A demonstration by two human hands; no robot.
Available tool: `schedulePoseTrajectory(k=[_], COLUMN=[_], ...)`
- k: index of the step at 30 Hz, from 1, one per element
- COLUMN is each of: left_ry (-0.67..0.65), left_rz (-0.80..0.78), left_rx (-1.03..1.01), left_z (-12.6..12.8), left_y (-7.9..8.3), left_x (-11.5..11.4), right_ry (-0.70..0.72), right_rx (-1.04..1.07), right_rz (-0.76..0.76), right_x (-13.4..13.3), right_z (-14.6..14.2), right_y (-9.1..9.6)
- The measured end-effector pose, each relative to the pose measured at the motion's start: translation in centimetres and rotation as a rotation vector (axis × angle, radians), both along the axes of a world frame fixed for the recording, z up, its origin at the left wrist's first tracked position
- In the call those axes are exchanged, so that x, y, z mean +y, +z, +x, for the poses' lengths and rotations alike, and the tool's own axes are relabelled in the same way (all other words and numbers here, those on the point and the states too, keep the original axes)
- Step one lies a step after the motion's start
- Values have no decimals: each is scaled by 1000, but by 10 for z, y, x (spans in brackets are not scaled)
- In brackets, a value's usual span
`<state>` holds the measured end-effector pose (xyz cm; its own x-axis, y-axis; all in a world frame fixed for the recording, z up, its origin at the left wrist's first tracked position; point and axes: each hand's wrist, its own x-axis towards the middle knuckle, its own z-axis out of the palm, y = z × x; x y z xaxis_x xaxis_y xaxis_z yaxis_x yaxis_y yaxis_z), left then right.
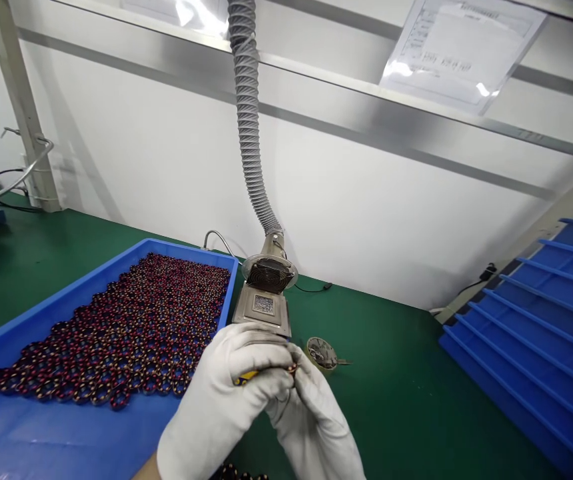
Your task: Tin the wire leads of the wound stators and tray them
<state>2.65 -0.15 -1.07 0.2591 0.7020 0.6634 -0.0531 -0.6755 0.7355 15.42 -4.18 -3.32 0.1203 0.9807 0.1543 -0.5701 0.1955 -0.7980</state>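
Both my hands wear white gloves and meet at the lower middle of the head view. My left hand (226, 393) is closed around a narrow yellow thing with dark marks (245, 378); most of it is hidden in the fingers. Against it, my right hand (311, 407) is pinched at the fingertips. A small coppery part (292, 369) shows between the fingertips of both hands, largely covered, so its full shape cannot be told. To the left, a blue tray (66, 440) holds many small dark ring-shaped parts (146, 327) with red and gold spots.
Behind my hands stands a metal box (264, 305) under a grey extraction hose (249, 113). A round tin (321, 353) with grey content sits right of them on the green table (391, 373). Stacked blue trays (531, 347) lean at the right. More rings (236, 473) lie at the bottom edge.
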Motion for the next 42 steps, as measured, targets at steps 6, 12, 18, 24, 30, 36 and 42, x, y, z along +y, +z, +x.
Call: schedulePoseTrajectory(k=[6,12,18,24,30,36,42], left_ry=[-3,-92,-149,-293,-165,-118,-147], left_rz=[-255,-267,-387,-596,-473,-520,-358], left_rx=[-308,-51,-180,-522,-905,-126,-239], left_z=[-6,-13,-5,0,-18,-13,-1], left_y=[5,18,12,-1,8,23,11], left_x=[-1,-4,-2,-10,-9,-13,-7], right_ry=[104,-1,14,27,191,90,42], right_rx=[1,34,27,-19,89,56,101], right_rz=[-36,-9,-19,12,-50,-26,-34], right_x=[0,-1,12,18,12,13,8], right_z=[-2,-3,-1,-1,1,3,-5], right_y=[1,0,-13,-23,-13,-9,-5])
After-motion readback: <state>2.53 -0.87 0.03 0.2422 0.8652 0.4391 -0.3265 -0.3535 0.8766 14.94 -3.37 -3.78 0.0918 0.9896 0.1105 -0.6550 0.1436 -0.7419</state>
